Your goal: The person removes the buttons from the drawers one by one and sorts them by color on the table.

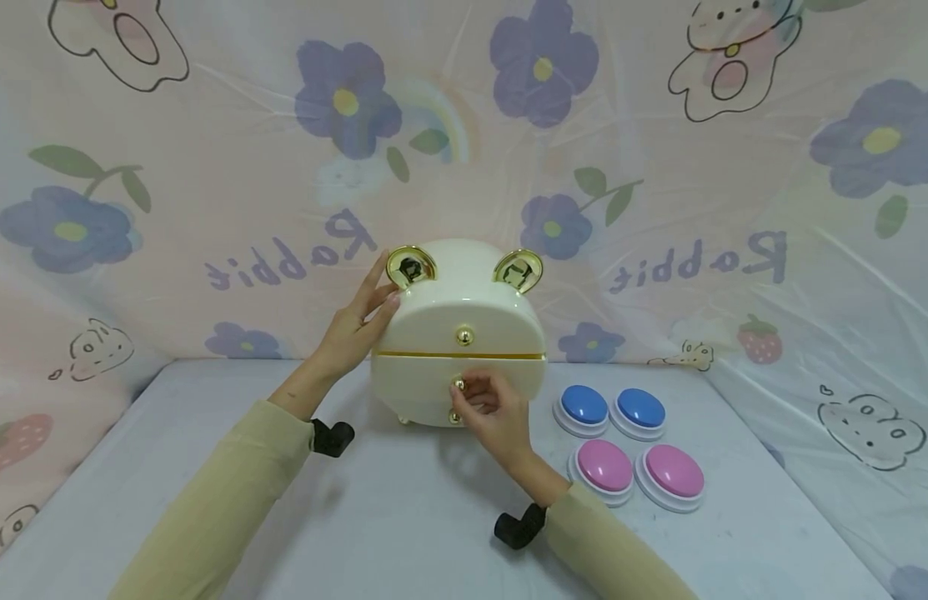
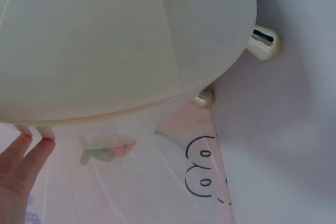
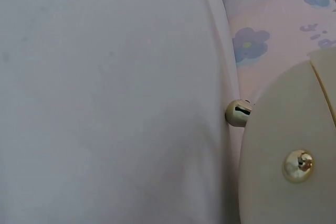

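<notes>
Cream bear-shaped drawer box (image 1: 464,308) at table centre, back close to the rear sheet, standing on small gold feet (image 2: 265,41). Two gold ears on top, left ear (image 1: 411,265) and right ear (image 1: 519,269). Upper gold knob (image 1: 464,336) on the domed top section, lower gold knob (image 1: 458,385) on the drawer front below the gold seam.

Left hand (image 1: 354,327) flat against the box's left flank, fingers straight and together, fingertips (image 2: 32,134) touching the shell just under the left ear. Right hand (image 1: 494,412) at the lower drawer front, fingers curled, pinching the lower gold knob. Drawer front flush with the body, no gap visible.

Open room: bare table in front of the box and to its left. To its right, four dome buttons in a tight square: two blue buttons (image 1: 612,408) behind, two pink buttons (image 1: 638,471) in front, near the right hand's forearm but apart from the box.

White table (image 1: 403,533), plain, faint specks. Printed plastic sheet (image 1: 659,167) as backdrop on three sides: purple flowers, cartoon rabbits, strawberries, lettering mirrored. Table's back edge butted against the sheet.
</notes>
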Action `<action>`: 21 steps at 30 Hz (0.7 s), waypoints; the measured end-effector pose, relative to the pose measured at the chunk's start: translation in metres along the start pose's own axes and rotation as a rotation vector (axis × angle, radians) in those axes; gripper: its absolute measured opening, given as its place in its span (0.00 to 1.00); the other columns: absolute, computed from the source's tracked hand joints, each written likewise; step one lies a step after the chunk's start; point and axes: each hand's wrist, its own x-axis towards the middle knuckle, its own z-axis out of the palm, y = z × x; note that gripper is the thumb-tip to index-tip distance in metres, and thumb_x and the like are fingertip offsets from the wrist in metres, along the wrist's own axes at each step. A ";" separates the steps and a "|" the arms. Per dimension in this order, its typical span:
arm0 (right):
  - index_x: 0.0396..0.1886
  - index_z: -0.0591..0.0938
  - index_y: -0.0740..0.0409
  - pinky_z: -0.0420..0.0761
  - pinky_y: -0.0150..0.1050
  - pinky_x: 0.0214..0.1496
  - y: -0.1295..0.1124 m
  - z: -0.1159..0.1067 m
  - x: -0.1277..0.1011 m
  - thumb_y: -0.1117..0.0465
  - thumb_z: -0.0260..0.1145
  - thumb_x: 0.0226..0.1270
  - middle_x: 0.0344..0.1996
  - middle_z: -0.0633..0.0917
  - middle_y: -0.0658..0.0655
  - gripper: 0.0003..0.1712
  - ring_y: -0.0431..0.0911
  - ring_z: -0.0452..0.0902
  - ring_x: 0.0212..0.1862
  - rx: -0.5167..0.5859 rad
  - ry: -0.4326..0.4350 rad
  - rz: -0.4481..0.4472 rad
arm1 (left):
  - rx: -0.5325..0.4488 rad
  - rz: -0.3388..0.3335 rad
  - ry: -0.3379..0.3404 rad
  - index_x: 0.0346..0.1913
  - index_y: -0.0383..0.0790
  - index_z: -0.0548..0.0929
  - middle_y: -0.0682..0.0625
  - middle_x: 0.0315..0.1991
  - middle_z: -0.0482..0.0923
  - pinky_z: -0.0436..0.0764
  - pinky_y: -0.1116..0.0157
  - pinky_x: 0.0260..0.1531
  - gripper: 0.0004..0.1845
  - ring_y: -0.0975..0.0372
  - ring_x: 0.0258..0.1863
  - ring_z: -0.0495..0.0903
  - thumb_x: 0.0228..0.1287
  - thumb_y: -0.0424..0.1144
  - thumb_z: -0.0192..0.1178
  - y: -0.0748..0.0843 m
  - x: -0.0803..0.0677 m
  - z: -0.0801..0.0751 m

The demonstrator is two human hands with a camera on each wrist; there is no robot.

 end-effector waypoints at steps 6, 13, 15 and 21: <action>0.36 0.77 0.74 0.83 0.34 0.24 0.005 0.002 0.004 0.77 0.70 0.52 0.25 0.84 0.65 0.12 0.53 0.83 0.24 0.014 -0.009 0.039 | 0.014 0.029 0.019 0.74 0.74 0.40 0.47 0.71 0.63 0.69 0.46 0.63 0.34 0.51 0.71 0.61 0.75 0.50 0.45 -0.012 0.004 0.000; 0.37 0.77 0.74 0.83 0.35 0.25 0.007 0.003 0.003 0.75 0.69 0.55 0.26 0.84 0.65 0.12 0.52 0.83 0.25 0.037 -0.009 0.075 | 0.021 0.022 0.019 0.75 0.71 0.39 0.47 0.71 0.63 0.70 0.45 0.62 0.35 0.50 0.71 0.62 0.75 0.49 0.45 -0.012 0.004 -0.001; 0.38 0.77 0.74 0.83 0.36 0.25 0.007 0.003 0.001 0.75 0.69 0.56 0.26 0.84 0.65 0.12 0.50 0.83 0.25 0.048 -0.004 0.102 | 0.017 0.018 0.016 0.75 0.70 0.39 0.47 0.72 0.62 0.70 0.45 0.62 0.35 0.49 0.71 0.61 0.75 0.48 0.45 -0.012 0.004 -0.001; 0.39 0.76 0.74 0.83 0.35 0.24 0.005 0.002 -0.005 0.74 0.69 0.56 0.26 0.86 0.65 0.13 0.50 0.82 0.24 0.059 -0.004 0.188 | 0.005 -0.006 0.001 0.77 0.59 0.40 0.42 0.71 0.61 0.69 0.45 0.63 0.35 0.47 0.71 0.60 0.76 0.42 0.44 0.013 -0.006 -0.003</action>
